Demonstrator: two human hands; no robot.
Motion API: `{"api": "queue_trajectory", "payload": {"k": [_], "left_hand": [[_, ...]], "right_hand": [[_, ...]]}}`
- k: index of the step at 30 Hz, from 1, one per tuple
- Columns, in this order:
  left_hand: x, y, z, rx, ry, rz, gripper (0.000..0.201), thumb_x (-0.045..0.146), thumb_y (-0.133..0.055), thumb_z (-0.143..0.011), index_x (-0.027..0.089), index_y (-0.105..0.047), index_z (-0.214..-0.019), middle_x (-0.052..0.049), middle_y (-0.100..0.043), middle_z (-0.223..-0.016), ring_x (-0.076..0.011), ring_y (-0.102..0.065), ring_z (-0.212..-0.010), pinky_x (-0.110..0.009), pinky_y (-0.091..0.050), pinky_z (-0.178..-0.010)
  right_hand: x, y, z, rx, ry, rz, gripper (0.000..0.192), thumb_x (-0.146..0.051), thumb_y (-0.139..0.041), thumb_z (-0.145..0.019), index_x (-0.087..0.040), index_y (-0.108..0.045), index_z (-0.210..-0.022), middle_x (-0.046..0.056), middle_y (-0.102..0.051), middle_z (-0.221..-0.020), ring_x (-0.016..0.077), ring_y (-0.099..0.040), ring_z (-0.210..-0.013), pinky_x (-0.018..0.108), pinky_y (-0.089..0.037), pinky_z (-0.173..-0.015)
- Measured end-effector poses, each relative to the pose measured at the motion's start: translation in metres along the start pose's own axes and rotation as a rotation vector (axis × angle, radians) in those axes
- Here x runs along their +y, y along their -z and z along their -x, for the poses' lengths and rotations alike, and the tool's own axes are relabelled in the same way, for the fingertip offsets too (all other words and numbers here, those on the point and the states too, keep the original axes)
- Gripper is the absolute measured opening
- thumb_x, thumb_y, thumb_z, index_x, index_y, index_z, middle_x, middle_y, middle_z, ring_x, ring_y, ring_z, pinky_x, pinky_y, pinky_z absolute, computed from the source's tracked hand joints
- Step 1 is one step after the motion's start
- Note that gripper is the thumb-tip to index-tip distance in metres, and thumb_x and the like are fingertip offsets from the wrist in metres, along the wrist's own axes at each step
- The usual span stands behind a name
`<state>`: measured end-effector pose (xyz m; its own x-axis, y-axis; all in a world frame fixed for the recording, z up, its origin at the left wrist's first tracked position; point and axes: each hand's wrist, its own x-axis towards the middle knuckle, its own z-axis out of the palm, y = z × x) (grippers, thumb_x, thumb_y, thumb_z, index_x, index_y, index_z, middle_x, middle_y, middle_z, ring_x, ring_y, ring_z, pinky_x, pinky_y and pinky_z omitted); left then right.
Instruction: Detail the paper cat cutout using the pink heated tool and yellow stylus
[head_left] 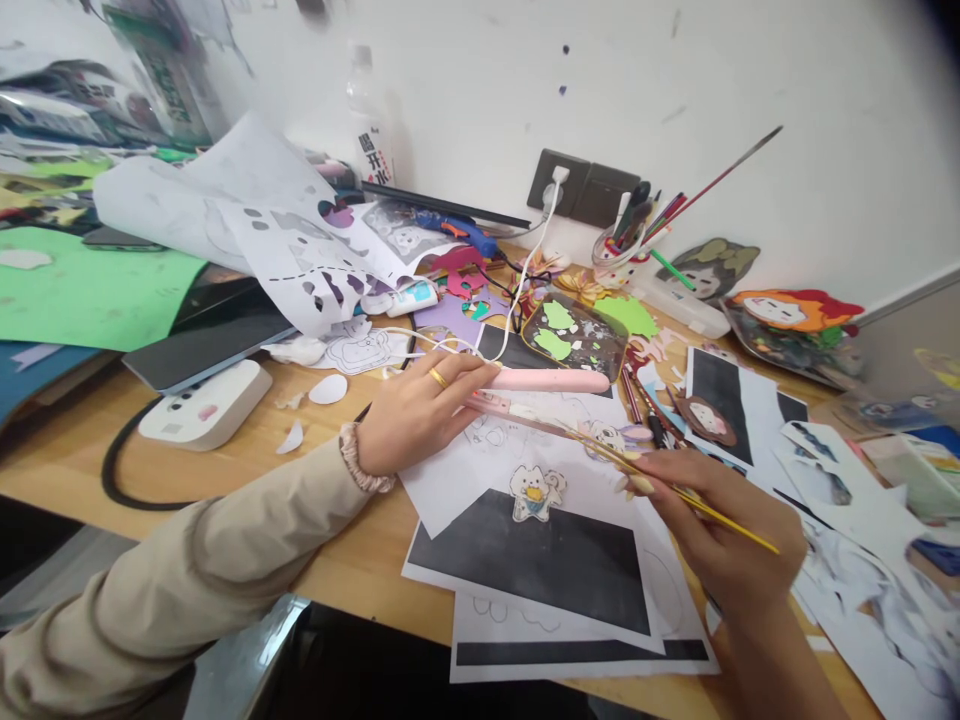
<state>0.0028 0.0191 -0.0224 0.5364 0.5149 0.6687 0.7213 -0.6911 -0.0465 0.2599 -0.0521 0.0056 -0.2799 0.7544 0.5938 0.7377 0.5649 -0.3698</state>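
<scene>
My left hand [420,410], with a gold ring and a beige sleeve, rests on white paper and grips a pink stick-shaped tool [551,380] lying across the sheets. My right hand [716,525] holds a thin yellow paintbrush [675,488] whose tip points left toward the pink tool. Between the hands lies a small cut-out of a white cartoon animal [535,492] on printed sheets with black blocks [540,560].
A pen cup [622,255], blue glue gun [457,228], glue tube [409,297], white box [206,405], a palette with green paint [574,335], green paper [82,290], cut paper sheets and character cut-outs [795,310] crowd the wooden desk [67,460]. A wall socket [585,190] is behind.
</scene>
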Motion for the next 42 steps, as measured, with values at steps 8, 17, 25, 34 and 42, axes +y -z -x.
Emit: {"api": "queue_trajectory", "payload": {"k": [8, 17, 25, 34, 42], "left_hand": [[0.000, -0.001, -0.001, -0.020, -0.020, -0.002, 0.029, 0.026, -0.047, -0.076, 0.015, -0.049, -0.103, -0.005, -0.058, -0.095, -0.0158, -0.051, -0.084, -0.027, -0.045, -0.067], [-0.001, -0.001, -0.001, -0.049, -0.007, 0.006, 0.029, 0.024, -0.046, -0.077, 0.016, -0.049, -0.105, -0.006, -0.057, -0.098, -0.0162, -0.050, -0.086, -0.028, -0.046, -0.070], [0.000, -0.001, -0.002, -0.035, -0.015, 0.011, 0.029, 0.021, -0.047, -0.075, 0.014, -0.050, -0.103, -0.005, -0.057, -0.098, -0.0166, -0.051, -0.085, -0.028, -0.046, -0.072], [0.000, -0.002, -0.002, -0.031, -0.025, 0.021, 0.029, 0.021, -0.047, -0.075, 0.014, -0.050, -0.103, -0.005, -0.057, -0.098, -0.0165, -0.051, -0.086, -0.028, -0.046, -0.073], [0.000, 0.000, -0.002, -0.045, -0.019, 0.009, 0.028, 0.022, -0.046, -0.076, 0.014, -0.050, -0.103, -0.005, -0.057, -0.098, -0.0160, -0.051, -0.087, -0.028, -0.045, -0.073]], "right_hand": [[-0.008, -0.010, -0.005, 0.158, -0.394, -0.316, 0.006, -0.019, -0.053, -0.072, -0.020, -0.058, -0.073, -0.002, -0.058, -0.059, 0.0105, -0.054, -0.053, 0.026, -0.046, -0.056], [-0.010, -0.014, -0.008, 0.225, -0.464, -0.375, 0.007, -0.022, -0.052, -0.073, -0.018, -0.056, -0.068, -0.002, -0.057, -0.058, 0.0090, -0.053, -0.049, 0.022, -0.046, -0.048], [-0.009, -0.016, -0.009, 0.253, -0.515, -0.386, 0.008, -0.023, -0.052, -0.074, -0.018, -0.054, -0.068, -0.003, -0.058, -0.056, 0.0084, -0.054, -0.049, 0.021, -0.046, -0.050], [-0.009, -0.016, -0.010, 0.266, -0.536, -0.379, 0.010, -0.024, -0.052, -0.074, -0.017, -0.054, -0.066, -0.003, -0.058, -0.055, 0.0078, -0.053, -0.047, 0.021, -0.045, -0.049], [-0.009, -0.016, -0.011, 0.288, -0.548, -0.370, 0.012, -0.025, -0.052, -0.074, -0.017, -0.054, -0.065, -0.003, -0.057, -0.054, 0.0080, -0.053, -0.048, 0.021, -0.044, -0.051]]}}
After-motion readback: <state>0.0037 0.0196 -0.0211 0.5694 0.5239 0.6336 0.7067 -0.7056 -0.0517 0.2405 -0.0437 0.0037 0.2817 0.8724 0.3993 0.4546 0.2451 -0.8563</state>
